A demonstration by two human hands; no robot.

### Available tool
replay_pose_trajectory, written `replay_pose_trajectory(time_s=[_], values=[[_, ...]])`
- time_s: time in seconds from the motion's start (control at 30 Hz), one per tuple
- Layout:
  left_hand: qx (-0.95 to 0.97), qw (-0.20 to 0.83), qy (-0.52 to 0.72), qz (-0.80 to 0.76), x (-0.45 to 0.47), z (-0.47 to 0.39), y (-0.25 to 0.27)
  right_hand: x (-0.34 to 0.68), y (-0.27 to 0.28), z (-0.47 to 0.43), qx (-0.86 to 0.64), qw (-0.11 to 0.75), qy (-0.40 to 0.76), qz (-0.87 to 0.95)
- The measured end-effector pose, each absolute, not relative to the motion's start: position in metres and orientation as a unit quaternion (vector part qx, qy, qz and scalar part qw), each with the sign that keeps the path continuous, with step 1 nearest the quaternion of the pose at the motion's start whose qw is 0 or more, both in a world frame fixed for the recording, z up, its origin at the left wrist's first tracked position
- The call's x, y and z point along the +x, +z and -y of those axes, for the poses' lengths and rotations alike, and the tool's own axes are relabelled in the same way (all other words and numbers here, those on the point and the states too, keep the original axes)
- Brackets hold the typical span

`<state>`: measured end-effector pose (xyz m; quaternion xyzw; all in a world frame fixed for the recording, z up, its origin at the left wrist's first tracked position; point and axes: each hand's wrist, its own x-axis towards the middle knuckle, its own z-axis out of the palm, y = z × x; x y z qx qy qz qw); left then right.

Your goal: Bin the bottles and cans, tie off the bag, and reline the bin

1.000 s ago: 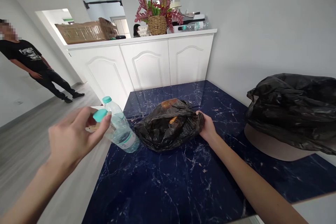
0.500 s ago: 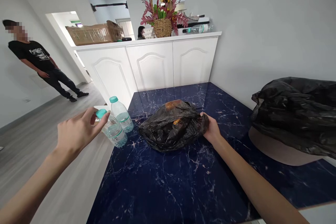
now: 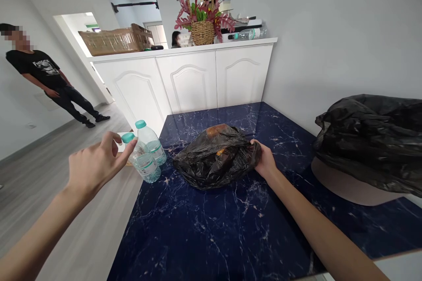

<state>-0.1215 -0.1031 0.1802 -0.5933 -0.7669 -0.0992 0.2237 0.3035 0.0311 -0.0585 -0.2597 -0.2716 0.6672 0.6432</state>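
Note:
My left hand [image 3: 94, 162] hovers at the near water bottle [image 3: 147, 167], thumb and forefinger apart on either side of its turquoise cap, so it looks open. Whether the thumb tip touches the cap is hard to tell. Just behind stands a second clear water bottle [image 3: 153, 142], also with some water in it. At the middle of the table lies a black plastic bag [image 3: 211, 167] with brown and orange things showing at it. My right hand [image 3: 263, 160] is closed on the gathered right end of this bag.
The blue marbled table [image 3: 194, 237] meets a white cabinet [image 3: 191, 83] bearing a flower basket [image 3: 202, 33] and a cardboard box [image 3: 108, 41]. At right, a black bag covers a bin [image 3: 349, 184]. A person [image 3: 46, 74] stands at far left.
My left hand's fingers have parted from the near bottle's cap, and that bottle sits a little more upright. The right hand and the bag stay as they were. The view shifts slightly.

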Motion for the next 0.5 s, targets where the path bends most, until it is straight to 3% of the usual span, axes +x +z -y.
replay_pose_trajectory(time_s=[0.2,0.37,0.43,0.5], values=[[-0.566,0.248,-0.227,0.753,-0.13,0.111,0.171,0.306,-0.058,-0.031,-0.255,0.641,0.671,0.273],[-0.63,0.337,-0.433,0.549,-0.126,0.117,0.151,0.307,-0.059,-0.03,-0.254,0.64,0.67,0.277],[-0.684,0.323,-0.451,0.473,-0.113,0.122,0.139,0.306,-0.06,-0.03,-0.255,0.641,0.669,0.278],[-0.756,0.245,-0.414,0.444,-0.091,0.127,0.124,0.306,-0.059,-0.03,-0.257,0.642,0.667,0.277]])
